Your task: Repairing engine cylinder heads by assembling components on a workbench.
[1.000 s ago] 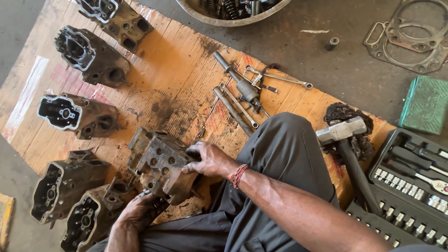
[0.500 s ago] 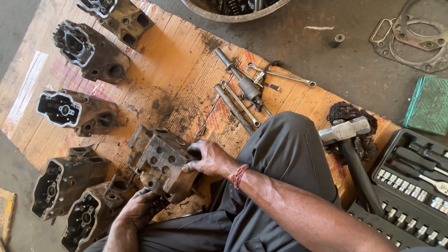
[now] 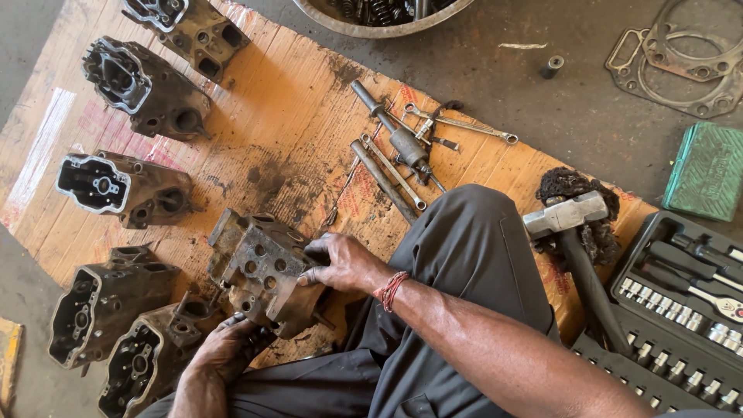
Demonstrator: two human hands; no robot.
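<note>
The person holds a greasy cylinder head (image 3: 267,271) with both hands over the near edge of the cardboard (image 3: 294,124), just left of the bent knee. The right hand (image 3: 340,263) clamps over its right side, fingers spread across the ported face; the left hand (image 3: 228,348) cups it from below, at the near end. To handle it well, the weight should rest in the lower palm while the upper hand only steadies and turns (the casting looks heavy and oily, so a slip is likely). Five more heads (image 3: 124,190) lie at left, close by, so any swing should stay small. The hammer (image 3: 569,220) and wrenches (image 3: 395,151) lie within reach at right.
</note>
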